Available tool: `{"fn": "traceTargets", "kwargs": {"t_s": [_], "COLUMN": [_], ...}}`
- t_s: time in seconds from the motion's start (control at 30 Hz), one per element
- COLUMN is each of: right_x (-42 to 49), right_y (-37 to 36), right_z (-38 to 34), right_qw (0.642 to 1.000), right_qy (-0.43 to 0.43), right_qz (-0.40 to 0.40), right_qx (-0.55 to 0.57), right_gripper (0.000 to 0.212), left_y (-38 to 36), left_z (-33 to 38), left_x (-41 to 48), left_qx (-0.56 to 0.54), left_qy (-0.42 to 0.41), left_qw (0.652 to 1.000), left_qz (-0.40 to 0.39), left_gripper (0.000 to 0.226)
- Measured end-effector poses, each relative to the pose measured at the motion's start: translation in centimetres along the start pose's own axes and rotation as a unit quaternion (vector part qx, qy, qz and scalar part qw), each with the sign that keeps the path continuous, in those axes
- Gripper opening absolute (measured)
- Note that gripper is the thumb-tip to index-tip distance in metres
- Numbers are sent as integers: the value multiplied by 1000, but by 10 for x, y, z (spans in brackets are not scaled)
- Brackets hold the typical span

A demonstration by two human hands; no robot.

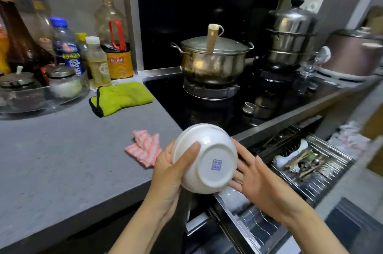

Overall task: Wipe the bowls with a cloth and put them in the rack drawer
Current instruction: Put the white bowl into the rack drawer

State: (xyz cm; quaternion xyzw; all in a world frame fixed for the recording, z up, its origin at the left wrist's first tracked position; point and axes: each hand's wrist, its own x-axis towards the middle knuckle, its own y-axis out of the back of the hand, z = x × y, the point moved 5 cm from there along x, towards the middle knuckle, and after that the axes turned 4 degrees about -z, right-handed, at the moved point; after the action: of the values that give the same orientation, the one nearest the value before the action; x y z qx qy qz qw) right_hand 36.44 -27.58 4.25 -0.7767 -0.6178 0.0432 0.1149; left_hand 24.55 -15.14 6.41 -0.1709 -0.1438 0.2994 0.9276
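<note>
White porcelain is at the middle of the head view: a bowl (205, 159) is held bottom-up and tilted toward the camera, so its foot ring and a blue square stamp show. The left hand (165, 177) grips it from 9 o'clock, with the thumb (192, 150) laid over the edge of the base and the other fingers hidden behind the rim. The right hand (261, 177) meets it from 3 o'clock, its fingers (244, 153) straight and spread flat against the bowl's side, curled around nothing.

The bowl hangs in the air past the front edge of the grey surface (62, 160), above the near corner of the open rack drawer (259, 226). The drawer's wire dividers gleam at 5 o'clock. Just under the held bowl, the rim of a second white bowl (232, 195) shows in that rack, partly covered by the right hand.

At 3 o'clock a shallower tray (335, 156) is pulled out, full of chopsticks and spoons (302, 162).

A crumpled pink-striped cloth (145, 150) lies on the surface at 9 o'clock, near the left hand and not touching it. Farther back at 11 o'clock lies a lime-green cloth with black edging (122, 97), and beyond it a crowd of bottles (66, 46) and lidded jars (62, 79).

At 12 o'clock on the black hob (165, 96) stands a steel pot (213, 61) with its lid on. A wooden handle (212, 38) rises in front of the lid. At 1 o'clock there is a stacked steamer (290, 34), and past it a pinkish cooker (352, 52).
</note>
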Motion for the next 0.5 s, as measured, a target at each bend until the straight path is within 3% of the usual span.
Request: {"fn": "traceTargets", "kwargs": {"t_s": [0.1, 0.17, 0.33, 0.5], "right_x": [-30, -44, -75, -88], "right_y": [42, 69, 142, 221], "right_z": [10, 20, 35, 42], "right_qw": [997, 994, 980, 971], "right_qy": [-17, -27, -11, -6], "right_qz": [57, 86, 169, 219], "right_qx": [53, 61, 107, 90], "right_gripper": [80, 76, 81, 81], "left_y": [-33, -53, -98, -120], "left_z": [-43, -72, -141, -221], "left_x": [11, 18, 44, 91], "left_qx": [-26, -33, 51, 163], "left_qy": [63, 100, 143, 177], "left_qw": [997, 993, 979, 953], "left_qz": [-31, -44, -137, -185], "left_gripper": [87, 95, 57, 52]}}
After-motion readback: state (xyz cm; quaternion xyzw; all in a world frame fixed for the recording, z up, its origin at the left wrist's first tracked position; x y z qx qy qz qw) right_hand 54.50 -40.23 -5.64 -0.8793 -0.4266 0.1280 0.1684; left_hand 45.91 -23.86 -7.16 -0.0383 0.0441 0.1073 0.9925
